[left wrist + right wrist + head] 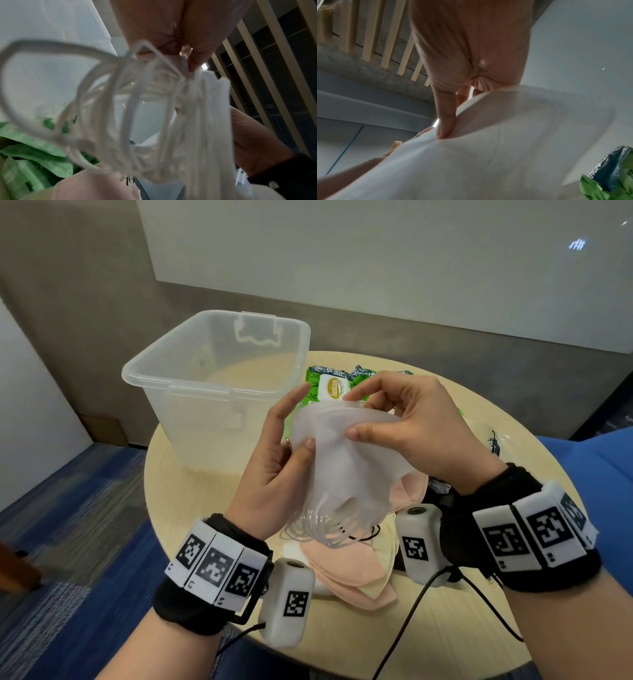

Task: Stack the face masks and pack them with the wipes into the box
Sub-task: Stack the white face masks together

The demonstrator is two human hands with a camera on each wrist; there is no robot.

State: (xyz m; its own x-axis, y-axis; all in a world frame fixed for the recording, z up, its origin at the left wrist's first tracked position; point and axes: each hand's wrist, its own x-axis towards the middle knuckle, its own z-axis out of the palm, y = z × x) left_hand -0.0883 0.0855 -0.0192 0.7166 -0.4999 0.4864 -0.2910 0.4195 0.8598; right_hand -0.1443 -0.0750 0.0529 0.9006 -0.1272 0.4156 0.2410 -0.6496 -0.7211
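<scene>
Stacking is partway: left hand and right hand pinch white masks; pink masks and wipes lie on the bench, box unfilled.

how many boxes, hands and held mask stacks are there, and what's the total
box: 1
hands: 2, left hand and right hand
stack of white masks, held by both: 1
total: 4
pink masks on the table overlap too much to count
</scene>
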